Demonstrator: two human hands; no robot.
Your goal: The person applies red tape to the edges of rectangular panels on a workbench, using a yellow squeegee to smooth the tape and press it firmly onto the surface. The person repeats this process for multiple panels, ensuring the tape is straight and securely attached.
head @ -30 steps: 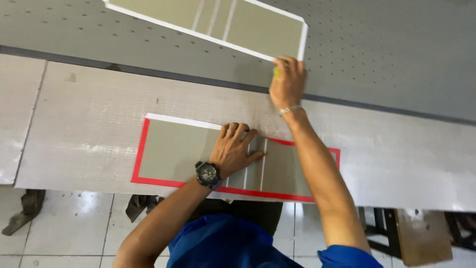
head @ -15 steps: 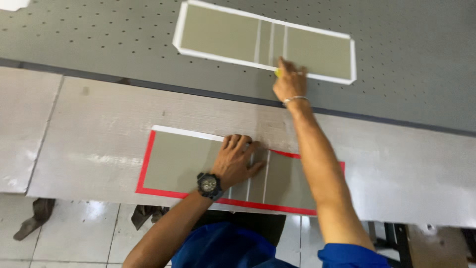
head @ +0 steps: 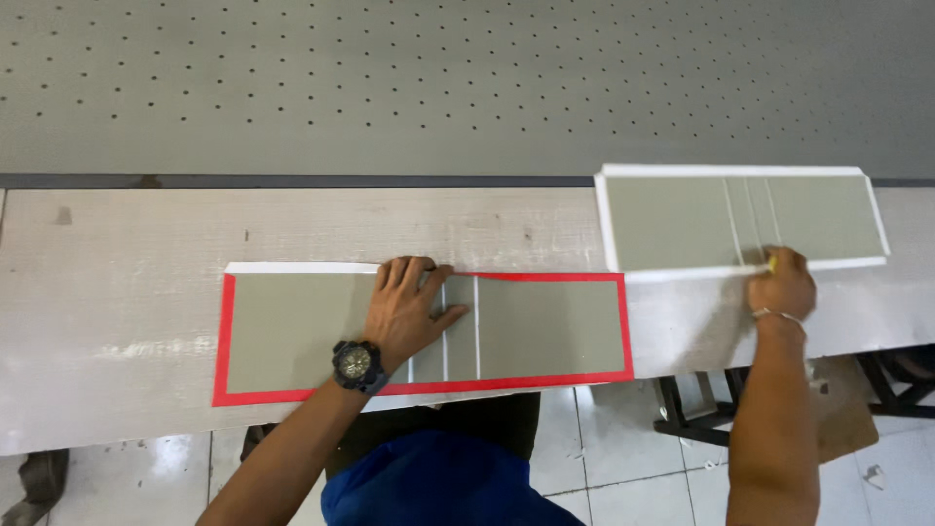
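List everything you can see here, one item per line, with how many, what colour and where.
Red-bordered board: one, grey-green with a red edge, flat on the near part of the bench, under the left hand.
White-bordered board: one, grey-green with a white edge, far right of the bench.
Bench: one, pale worn wood, across the middle.
Perforated surface: one, grey with small holes, behind the bench.
Floor tiles: pale, below the bench.
Wristwatch: one, black, left wrist.
Left hand: pressed flat on the red-bordered board.
Right hand: at the white-bordered board's near edge, holding something small and yellow.
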